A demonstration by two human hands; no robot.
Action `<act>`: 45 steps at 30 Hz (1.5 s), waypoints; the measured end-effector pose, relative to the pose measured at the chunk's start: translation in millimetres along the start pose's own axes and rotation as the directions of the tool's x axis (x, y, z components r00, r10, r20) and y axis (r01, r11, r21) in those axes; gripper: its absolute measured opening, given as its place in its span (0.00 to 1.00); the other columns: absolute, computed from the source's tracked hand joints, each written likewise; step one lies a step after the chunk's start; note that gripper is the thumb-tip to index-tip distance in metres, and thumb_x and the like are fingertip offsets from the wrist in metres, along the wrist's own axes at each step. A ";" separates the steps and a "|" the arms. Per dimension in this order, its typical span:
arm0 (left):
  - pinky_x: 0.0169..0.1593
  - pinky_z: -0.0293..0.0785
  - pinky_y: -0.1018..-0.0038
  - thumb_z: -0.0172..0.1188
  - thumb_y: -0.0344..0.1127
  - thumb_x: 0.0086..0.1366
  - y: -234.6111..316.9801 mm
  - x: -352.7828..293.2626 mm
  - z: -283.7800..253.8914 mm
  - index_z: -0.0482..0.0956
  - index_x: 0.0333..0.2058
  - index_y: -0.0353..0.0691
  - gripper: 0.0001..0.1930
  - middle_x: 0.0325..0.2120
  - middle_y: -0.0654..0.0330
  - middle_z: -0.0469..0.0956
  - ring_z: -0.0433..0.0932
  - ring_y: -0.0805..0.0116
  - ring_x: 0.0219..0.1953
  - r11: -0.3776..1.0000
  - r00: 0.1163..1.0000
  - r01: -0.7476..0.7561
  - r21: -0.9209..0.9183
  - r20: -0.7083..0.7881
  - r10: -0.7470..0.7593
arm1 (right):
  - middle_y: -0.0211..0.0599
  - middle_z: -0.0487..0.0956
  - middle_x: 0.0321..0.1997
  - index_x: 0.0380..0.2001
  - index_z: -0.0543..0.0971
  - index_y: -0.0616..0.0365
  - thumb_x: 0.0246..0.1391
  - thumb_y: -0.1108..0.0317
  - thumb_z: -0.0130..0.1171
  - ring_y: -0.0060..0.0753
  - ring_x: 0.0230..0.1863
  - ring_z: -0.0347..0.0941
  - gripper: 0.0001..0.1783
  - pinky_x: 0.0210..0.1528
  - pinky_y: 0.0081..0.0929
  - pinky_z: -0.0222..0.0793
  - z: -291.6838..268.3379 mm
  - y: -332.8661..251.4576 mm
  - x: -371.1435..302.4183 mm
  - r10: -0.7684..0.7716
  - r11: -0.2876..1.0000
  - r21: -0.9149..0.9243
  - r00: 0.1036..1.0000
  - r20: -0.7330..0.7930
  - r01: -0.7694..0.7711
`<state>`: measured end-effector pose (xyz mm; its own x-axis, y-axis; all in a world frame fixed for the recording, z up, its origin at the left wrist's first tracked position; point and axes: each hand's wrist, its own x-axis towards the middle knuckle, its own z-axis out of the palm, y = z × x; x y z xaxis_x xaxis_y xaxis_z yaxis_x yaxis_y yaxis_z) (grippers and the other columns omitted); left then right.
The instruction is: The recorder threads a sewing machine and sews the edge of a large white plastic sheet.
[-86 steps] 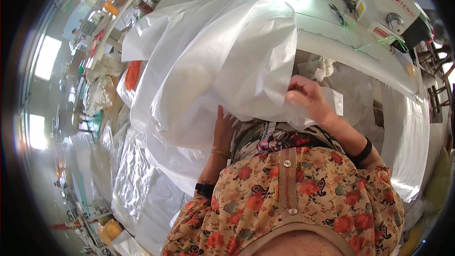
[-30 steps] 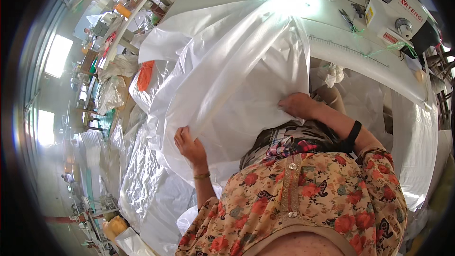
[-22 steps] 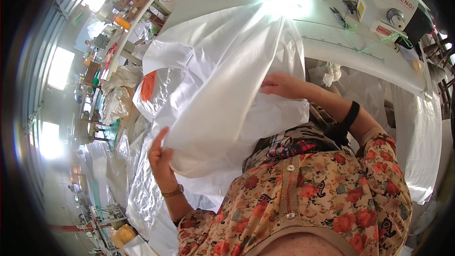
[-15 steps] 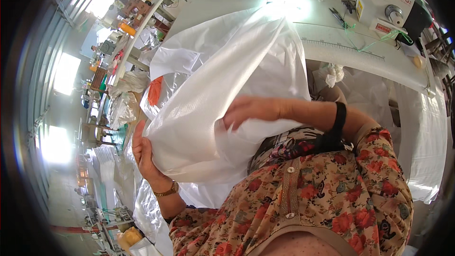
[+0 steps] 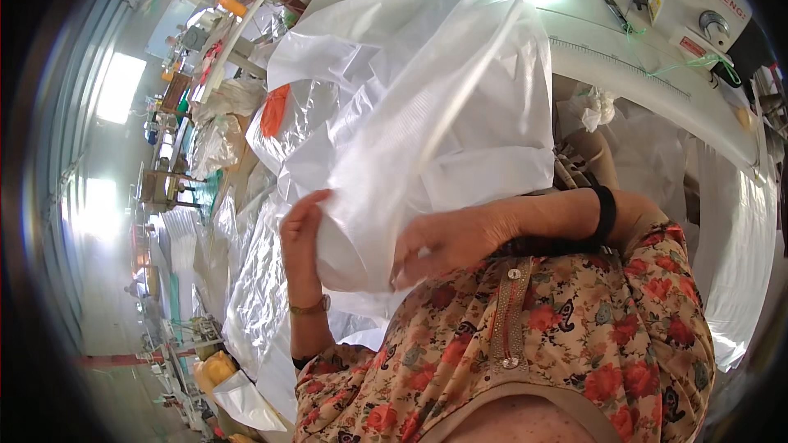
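A large, translucent white plastic sheet [image 5: 394, 139] hangs in folds from beneath the bright lamp of a sewing machine [image 5: 698, 12] down to my lap. At the sheet's left edge, my left hand [image 5: 304, 226] is closed with its fingers bent on the material. My right hand [image 5: 451, 242] is lower and nearer my body, with curled, slightly blurred fingers gripping the same sheet. Between the two hands the sheet sags in a loose fold. The machine's needle area is lost in the lamp's glare.
Small thread snips [image 5: 611, 10] lie on the machine table [image 5: 591, 53] near green thread [image 5: 706, 61] and a printed ruler scale. An orange patch [image 5: 275, 111] shows among shiny film at left. A crumpled white bundle [image 5: 597, 107] sits below the table edge. Cluttered shelves stand farther left.
My left hand has moved right and slightly up, bringing the sheet's edge inward. My right hand has come down nearer my body. The whole view has shifted a little.
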<state>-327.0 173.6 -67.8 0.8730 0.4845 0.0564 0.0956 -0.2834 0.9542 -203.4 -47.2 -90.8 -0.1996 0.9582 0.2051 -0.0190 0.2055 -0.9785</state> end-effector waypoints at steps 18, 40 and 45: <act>0.40 0.69 0.80 0.48 0.26 0.64 -80.2 5.7 10.9 0.76 0.50 0.37 0.16 0.32 0.65 0.78 0.71 0.81 0.33 0.920 0.902 -0.056 0.388 0.414 -0.120 | 0.29 0.74 0.44 0.46 0.70 0.55 0.59 0.60 0.53 0.24 0.43 0.71 0.15 0.43 0.28 0.70 -115.2 39.3 -83.0 0.210 0.911 0.205 0.026 -0.977 0.358; 0.50 0.71 0.76 0.50 0.26 0.66 -18.6 18.8 -24.0 0.75 0.46 0.32 0.12 0.42 0.57 0.78 0.75 0.72 0.44 0.881 0.997 -0.008 -0.473 -0.070 -0.029 | 0.37 0.79 0.45 0.48 0.72 0.61 0.61 0.61 0.52 0.34 0.47 0.76 0.17 0.55 0.44 0.69 -108.3 31.7 -32.7 -0.112 0.593 0.513 0.695 -0.710 0.620; 0.52 0.69 0.76 0.51 0.26 0.65 -24.4 14.7 -26.7 0.77 0.46 0.32 0.12 0.44 0.57 0.77 0.74 0.72 0.47 0.942 0.998 0.032 -0.334 -0.040 -0.048 | 0.34 0.79 0.42 0.44 0.77 0.57 0.59 0.63 0.55 0.29 0.44 0.75 0.13 0.49 0.32 0.72 -83.8 44.1 -9.7 -0.079 0.735 0.507 0.799 -0.596 0.450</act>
<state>-329.4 209.8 -82.5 0.8475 0.5303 0.0224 -0.0420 0.0249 0.9988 -120.2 -30.7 -134.0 0.4257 0.8683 0.2546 -0.6003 0.4815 -0.6386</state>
